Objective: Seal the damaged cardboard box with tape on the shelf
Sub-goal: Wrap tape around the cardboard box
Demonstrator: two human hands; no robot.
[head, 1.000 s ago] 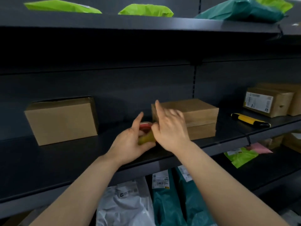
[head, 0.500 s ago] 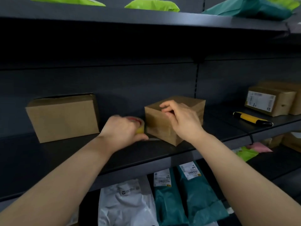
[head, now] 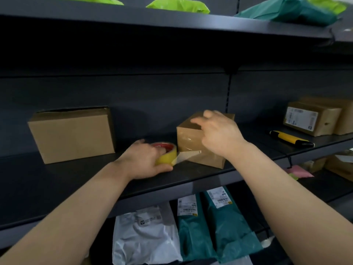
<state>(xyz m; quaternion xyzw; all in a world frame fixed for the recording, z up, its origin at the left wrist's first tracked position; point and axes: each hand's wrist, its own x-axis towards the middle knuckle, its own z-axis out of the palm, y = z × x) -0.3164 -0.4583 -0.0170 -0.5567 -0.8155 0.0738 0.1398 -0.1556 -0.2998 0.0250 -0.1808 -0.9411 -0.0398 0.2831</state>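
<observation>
**Tape roll (head: 168, 153) hard by the cardboard box (head: 191, 144) on the shelf (head: 76, 180)**

Far left, a plain brown carton (head: 71, 134) sits at the back of the shelf, well apart from the action. Now the left hand (head: 142, 161): fingers and thumb curled round the yellow, red-cored roll, held low just beside the box's near corner. A short strip of tape (head: 186, 156) stretches from roll to box, stuck low on the front face, which shines with tape. The box stands mid-shelf, one corner turned forward. The right hand (head: 219, 132) lies over its top, fingers spread and loose, blurred, gripping nothing. Further right, a yellow-and-black cutter (head: 290, 139) lies on the shelf, with labelled parcels (head: 309, 119) behind it. Below, white and teal mailers (head: 219, 222) lean on the lower level.
</observation>
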